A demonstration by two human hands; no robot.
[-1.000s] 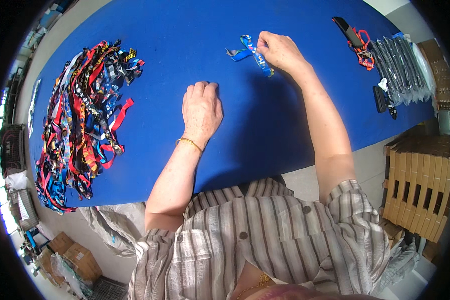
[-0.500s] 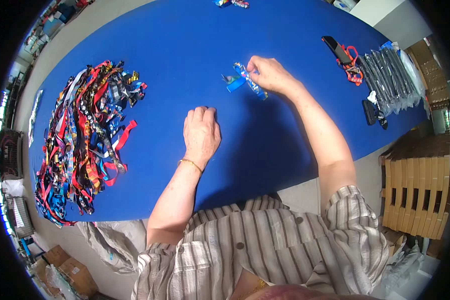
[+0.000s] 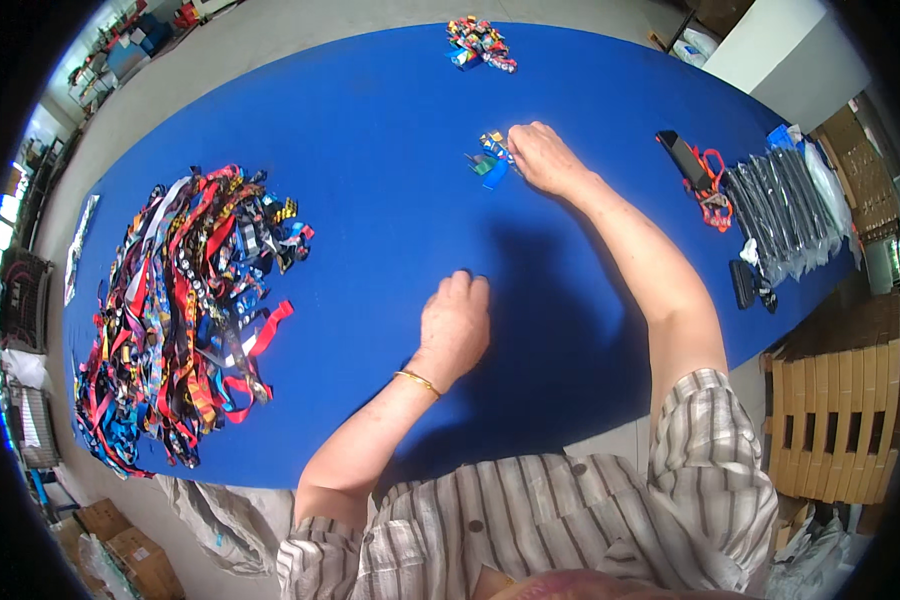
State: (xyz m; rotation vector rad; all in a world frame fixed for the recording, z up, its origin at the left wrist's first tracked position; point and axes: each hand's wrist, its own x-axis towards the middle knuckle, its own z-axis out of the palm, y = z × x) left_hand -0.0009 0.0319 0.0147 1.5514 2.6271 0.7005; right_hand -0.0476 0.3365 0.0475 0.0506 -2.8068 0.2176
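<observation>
My right hand point(image 3: 542, 158) is closed on the end of a small folded lanyard point(image 3: 491, 162), blue with a multicoloured print, held over the far middle of the blue table. A plain blue strap piece and a greenish part stick out of it. My left hand point(image 3: 457, 318) rests on the table nearer to me, fingers curled together, with nothing sticking out of them; its palm side is hidden. To the left lies a big heap of loose lanyards point(image 3: 175, 300) in red, black, white, blue and yellow. At the far edge sits a small pile of folded lanyards point(image 3: 480, 45).
On the right of the blue table point(image 3: 370, 130) lie a dark phone-like object point(image 3: 682, 160) with a red-orange strap point(image 3: 712, 190), a row of dark items in clear plastic point(image 3: 785, 215) and a small black object point(image 3: 743, 284). Stacked cardboard point(image 3: 835, 420) stands off the right edge.
My view has shifted, bringing the far pile fully into sight. My right hand, with the folded lanyard, has moved farther out toward that pile. The left hand has moved a little to the right.
</observation>
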